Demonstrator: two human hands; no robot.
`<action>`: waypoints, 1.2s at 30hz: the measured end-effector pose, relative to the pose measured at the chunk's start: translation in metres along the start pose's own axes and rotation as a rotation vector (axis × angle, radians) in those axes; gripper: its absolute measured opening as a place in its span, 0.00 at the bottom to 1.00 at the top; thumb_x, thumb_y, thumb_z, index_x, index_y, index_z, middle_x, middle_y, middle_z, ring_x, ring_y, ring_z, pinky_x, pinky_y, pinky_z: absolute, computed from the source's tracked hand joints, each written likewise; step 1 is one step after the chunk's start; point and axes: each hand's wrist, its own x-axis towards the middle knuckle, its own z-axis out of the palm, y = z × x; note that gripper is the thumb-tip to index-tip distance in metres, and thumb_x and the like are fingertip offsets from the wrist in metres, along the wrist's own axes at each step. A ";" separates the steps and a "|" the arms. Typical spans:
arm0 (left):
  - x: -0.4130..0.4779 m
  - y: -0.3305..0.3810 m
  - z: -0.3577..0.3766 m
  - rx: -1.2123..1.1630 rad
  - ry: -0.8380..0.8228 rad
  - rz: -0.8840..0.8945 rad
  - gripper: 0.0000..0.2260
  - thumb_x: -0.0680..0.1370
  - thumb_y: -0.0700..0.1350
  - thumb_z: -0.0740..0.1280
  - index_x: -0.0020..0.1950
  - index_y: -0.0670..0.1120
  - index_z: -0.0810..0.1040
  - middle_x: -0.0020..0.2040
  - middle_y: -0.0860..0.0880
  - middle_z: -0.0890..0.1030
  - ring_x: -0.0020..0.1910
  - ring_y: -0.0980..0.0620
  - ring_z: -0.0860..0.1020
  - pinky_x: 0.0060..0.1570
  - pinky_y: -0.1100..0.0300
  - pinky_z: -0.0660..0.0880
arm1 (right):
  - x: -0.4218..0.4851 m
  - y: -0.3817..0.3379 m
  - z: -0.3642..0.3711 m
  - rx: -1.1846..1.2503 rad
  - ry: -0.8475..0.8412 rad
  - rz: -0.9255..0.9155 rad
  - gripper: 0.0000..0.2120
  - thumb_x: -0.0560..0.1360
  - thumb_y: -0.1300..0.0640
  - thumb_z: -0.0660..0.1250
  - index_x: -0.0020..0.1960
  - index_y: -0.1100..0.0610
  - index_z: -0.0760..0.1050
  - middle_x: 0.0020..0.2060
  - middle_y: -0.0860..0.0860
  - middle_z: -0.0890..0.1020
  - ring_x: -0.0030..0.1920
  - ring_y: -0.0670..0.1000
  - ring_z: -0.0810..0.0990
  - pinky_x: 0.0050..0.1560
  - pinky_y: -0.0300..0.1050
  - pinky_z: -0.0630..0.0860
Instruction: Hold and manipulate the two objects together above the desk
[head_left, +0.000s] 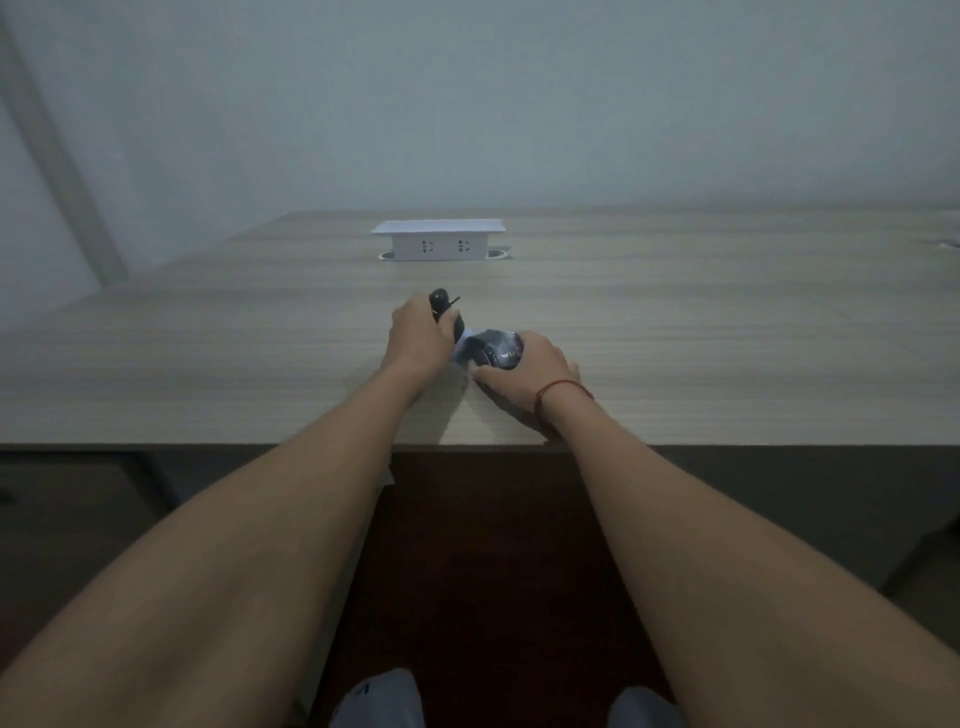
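Gripping a slim dark handheld device (445, 312) just above frame centre, the left hand (418, 338) has its fingers curled round the body, long axis running up-left to down-right, upper end poking past the knuckles. Right hand (535, 364), immediately right of it, wraps curled fingers over a rounded dark object (496, 349) resting on the desk (727, 338); a white scrap (462, 349) shows between them, both hands equally near.

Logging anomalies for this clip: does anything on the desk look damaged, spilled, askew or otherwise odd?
Nothing stands out. The left hand grips a dark handled object, the right hand holds a dark rounded item over something white. The white socket box sits square on the desk. The dim picture hides finer damage.
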 end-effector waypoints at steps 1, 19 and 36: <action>-0.001 0.002 -0.001 -0.075 0.038 -0.019 0.13 0.81 0.46 0.62 0.59 0.37 0.75 0.54 0.42 0.78 0.50 0.49 0.75 0.48 0.58 0.71 | 0.000 0.000 -0.002 0.004 -0.024 0.000 0.21 0.68 0.41 0.69 0.57 0.51 0.74 0.48 0.49 0.79 0.52 0.53 0.76 0.62 0.53 0.71; -0.003 0.010 -0.005 -0.078 0.010 0.092 0.15 0.77 0.49 0.67 0.50 0.37 0.80 0.46 0.40 0.82 0.47 0.42 0.80 0.48 0.52 0.79 | 0.001 -0.006 0.007 -0.052 0.101 0.016 0.14 0.69 0.43 0.65 0.49 0.50 0.76 0.42 0.50 0.81 0.46 0.54 0.79 0.57 0.53 0.75; -0.014 -0.008 0.002 -0.209 -0.071 -0.175 0.10 0.78 0.47 0.66 0.54 0.42 0.78 0.51 0.43 0.81 0.51 0.45 0.80 0.56 0.50 0.78 | 0.004 -0.005 0.008 -0.102 0.149 0.052 0.27 0.73 0.36 0.61 0.61 0.56 0.73 0.51 0.53 0.81 0.51 0.55 0.77 0.60 0.51 0.71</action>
